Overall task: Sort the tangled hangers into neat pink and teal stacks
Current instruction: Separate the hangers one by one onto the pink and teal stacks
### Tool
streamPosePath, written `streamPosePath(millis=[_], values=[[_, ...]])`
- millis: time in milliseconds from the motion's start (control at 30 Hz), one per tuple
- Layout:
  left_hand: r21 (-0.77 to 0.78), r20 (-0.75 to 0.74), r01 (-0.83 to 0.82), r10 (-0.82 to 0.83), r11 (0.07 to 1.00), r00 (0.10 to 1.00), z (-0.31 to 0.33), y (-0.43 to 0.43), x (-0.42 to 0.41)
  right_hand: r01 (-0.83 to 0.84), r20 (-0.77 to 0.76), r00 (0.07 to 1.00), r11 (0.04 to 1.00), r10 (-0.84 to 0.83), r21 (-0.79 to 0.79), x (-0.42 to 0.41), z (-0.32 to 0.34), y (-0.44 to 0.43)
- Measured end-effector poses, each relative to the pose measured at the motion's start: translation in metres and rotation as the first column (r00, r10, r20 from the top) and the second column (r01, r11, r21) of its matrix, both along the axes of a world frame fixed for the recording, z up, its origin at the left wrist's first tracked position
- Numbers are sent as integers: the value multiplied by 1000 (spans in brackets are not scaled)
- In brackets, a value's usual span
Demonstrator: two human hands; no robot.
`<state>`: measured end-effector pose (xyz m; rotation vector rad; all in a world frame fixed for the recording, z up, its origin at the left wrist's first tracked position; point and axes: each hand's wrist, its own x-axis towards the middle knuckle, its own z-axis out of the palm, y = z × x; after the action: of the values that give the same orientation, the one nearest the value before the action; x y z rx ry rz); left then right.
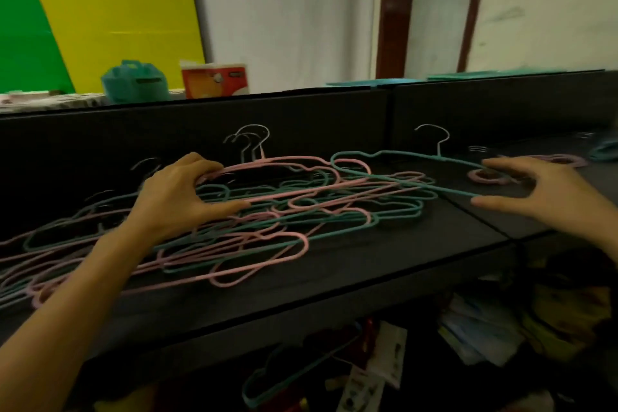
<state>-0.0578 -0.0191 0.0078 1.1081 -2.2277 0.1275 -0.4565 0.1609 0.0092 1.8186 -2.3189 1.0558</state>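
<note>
Below the tabletop (334,281) edge, nearest the camera, a stray teal hanger (267,388) lies among clutter, while the tangle (267,211) of pink and teal hangers sprawls across the dark surface above. Left hand (177,197) presses into the heap, fingers curled on a pink hanger (287,160), probably to pin it. Right hand (535,194) hovers open and empty beside a teal hanger (418,157), seemingly ready to pull it free.
</note>
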Motion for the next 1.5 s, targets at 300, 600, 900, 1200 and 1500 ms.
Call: streamPosePath(millis=[300,600,900,1200,1500], values=[[-19,3,147,-147,989,989,-4,24,-150,188,6,982,982,-188,7,-117,2,90],[-18,20,180,-180,983,983,-19,62,-292,215,43,976,976,-214,-22,-234,-6,138],[8,34,115,-115,993,993,-31,76,-403,239,80,968,971,-240,11,-319,-14,147],[45,83,81,-85,996,993,-41,50,-495,195,157,968,980,-198,34,-391,-35,130],[154,89,-7,-7,988,996,-41,15,-560,156,70,985,987,-158,34,-475,-22,86]])
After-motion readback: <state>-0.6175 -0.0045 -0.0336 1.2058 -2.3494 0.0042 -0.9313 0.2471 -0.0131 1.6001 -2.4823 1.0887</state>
